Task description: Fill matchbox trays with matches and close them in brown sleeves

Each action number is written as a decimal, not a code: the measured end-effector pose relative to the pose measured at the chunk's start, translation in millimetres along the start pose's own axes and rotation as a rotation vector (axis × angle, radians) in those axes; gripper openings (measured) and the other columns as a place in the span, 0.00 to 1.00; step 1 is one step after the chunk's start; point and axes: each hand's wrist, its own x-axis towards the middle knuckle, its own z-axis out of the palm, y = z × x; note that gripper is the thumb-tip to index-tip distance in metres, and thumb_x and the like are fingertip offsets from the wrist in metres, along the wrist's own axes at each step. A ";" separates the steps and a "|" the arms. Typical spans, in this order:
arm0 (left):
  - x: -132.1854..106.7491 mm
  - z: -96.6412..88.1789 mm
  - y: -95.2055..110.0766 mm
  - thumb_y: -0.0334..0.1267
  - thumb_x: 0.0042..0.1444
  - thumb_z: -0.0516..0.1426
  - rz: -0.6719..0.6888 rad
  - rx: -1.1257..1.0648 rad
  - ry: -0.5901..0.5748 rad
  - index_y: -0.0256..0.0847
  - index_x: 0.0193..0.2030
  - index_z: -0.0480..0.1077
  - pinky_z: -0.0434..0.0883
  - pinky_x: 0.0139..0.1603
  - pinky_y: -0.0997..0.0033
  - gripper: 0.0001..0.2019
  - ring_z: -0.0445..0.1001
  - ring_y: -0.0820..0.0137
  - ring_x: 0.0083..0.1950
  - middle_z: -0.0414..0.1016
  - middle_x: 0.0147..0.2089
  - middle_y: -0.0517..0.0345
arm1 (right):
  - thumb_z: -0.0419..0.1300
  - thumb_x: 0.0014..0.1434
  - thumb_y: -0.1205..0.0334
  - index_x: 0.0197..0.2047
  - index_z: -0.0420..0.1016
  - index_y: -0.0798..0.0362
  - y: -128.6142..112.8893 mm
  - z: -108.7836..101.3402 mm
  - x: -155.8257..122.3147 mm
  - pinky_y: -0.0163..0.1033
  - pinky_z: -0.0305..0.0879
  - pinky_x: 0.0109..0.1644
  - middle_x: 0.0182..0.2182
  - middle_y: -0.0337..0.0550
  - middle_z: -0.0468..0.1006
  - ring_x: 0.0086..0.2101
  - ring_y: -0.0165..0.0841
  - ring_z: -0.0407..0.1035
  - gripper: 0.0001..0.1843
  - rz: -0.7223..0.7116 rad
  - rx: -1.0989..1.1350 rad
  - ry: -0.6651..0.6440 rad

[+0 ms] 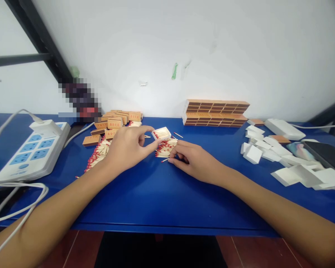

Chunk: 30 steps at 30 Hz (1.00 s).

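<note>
My left hand [131,145] is closed on a small white matchbox tray [161,134], thumb at the near edge and index finger at its left end. Several red-tipped matches lie side by side inside that tray. Just below it, a loose pile of matches [164,149] rests on the blue table. At the pile's right edge, my right hand [194,160] pinches a single match [165,160] between thumb and fingertips, its red head pointing left. One loose match [178,134] lies apart, right of the tray.
Orange matchbox sleeves [111,124] and a long match heap [97,156] lie left. Stacked matchboxes [215,113] stand against the wall. White trays [268,147], a white power bank [284,128] and a phone [328,154] lie right; a power strip [35,150] with cables is far left.
</note>
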 end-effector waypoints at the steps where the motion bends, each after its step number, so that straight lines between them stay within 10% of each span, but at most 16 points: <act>1: 0.1 -0.1 0.4 0.47 0.61 0.67 0.002 0.001 0.000 0.41 0.47 0.83 0.62 0.31 0.71 0.14 0.67 0.75 0.23 0.69 0.21 0.68 | 0.62 0.70 0.64 0.40 0.74 0.51 -0.4 0.0 0.1 0.37 0.60 0.37 0.36 0.40 0.72 0.34 0.32 0.66 0.03 0.002 -0.006 0.008; 30: 2.1 -1.5 -2.0 0.50 0.62 0.64 -0.026 0.036 -0.108 0.41 0.47 0.83 0.58 0.31 0.70 0.16 0.69 0.71 0.25 0.73 0.23 0.63 | 0.59 0.71 0.66 0.41 0.73 0.51 -2.8 3.7 3.5 0.37 0.60 0.36 0.38 0.40 0.71 0.32 0.31 0.65 0.04 -0.017 -0.028 -0.013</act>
